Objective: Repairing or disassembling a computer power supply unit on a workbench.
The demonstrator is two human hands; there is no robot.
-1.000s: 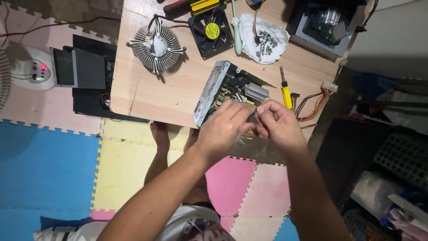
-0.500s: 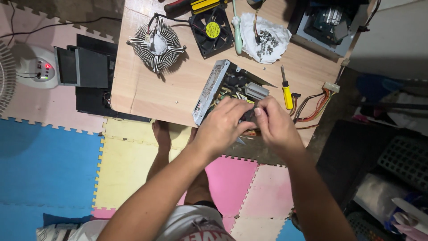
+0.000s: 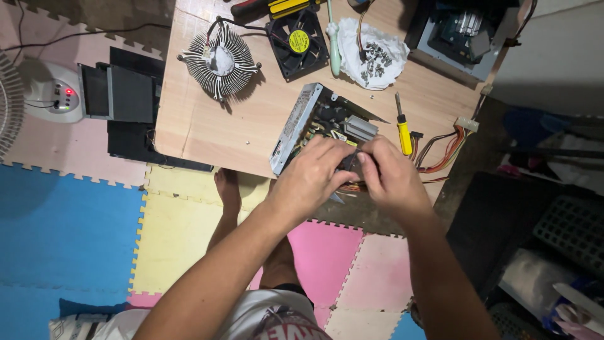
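Note:
An opened computer power supply [image 3: 314, 119] with a grey metal case lies near the front edge of a low wooden table [image 3: 214, 132]. My left hand [image 3: 311, 176] rests on its near end, fingers curled over the circuit parts. My right hand [image 3: 390, 176] meets it from the right, fingertips pinching a small dark part between the two hands. What exactly the fingers hold is hidden. A bundle of coloured wires [image 3: 443, 148] runs from the supply to the right.
A yellow-handled screwdriver [image 3: 402, 129] lies right of the supply. Farther back are a round finned heatsink [image 3: 219, 60], a black fan [image 3: 296, 41], a white cloth with several screws [image 3: 374, 56] and a computer case [image 3: 459, 31]. Foam floor mats [image 3: 75, 233] lie below.
Both hands have stayed on the near end of the power supply, with small finger shifts. The view has moved slightly.

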